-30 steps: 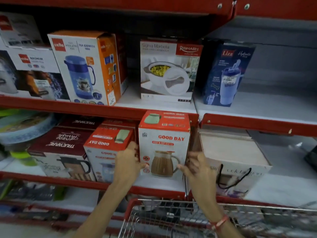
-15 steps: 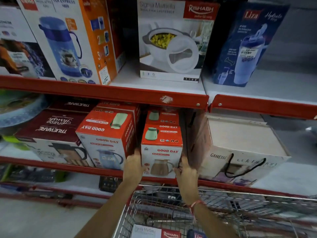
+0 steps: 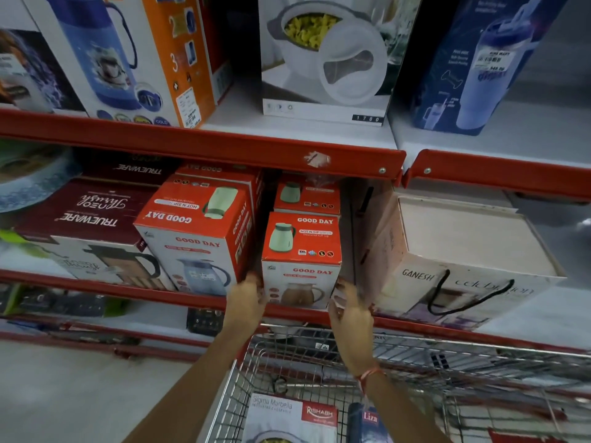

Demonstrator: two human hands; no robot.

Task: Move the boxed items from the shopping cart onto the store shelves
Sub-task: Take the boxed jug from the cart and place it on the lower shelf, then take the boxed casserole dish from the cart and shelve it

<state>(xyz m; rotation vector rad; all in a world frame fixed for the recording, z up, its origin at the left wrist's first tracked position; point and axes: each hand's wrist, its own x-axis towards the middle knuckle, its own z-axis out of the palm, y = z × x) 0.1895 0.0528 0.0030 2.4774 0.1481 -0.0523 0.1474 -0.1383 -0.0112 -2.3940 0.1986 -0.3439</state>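
A red and white Good Day jug box [image 3: 301,251] stands on the middle shelf [image 3: 192,300], in front of another box of the same kind. My left hand [image 3: 246,300] presses its lower left edge. My right hand [image 3: 350,311], blurred, has its fingers on the lower right corner. Below my arms is the wire shopping cart [image 3: 415,356]. In it lie a white Sigma Marbella casserole box [image 3: 287,417] and a dark blue Liza box [image 3: 367,422].
A bigger Good Day box [image 3: 198,238] and a maroon Trueware box [image 3: 86,219] stand to the left, and a Ganesh box with a black cord handle [image 3: 457,266] to the right. The upper shelf [image 3: 224,145] carries flask, casserole and tumbler boxes. Grey floor lies lower left.
The Good Day box went from being held up in front of the shelf to standing deep in the gap between its neighbours. My hands slid down to its lower corners. The camera moved closer.
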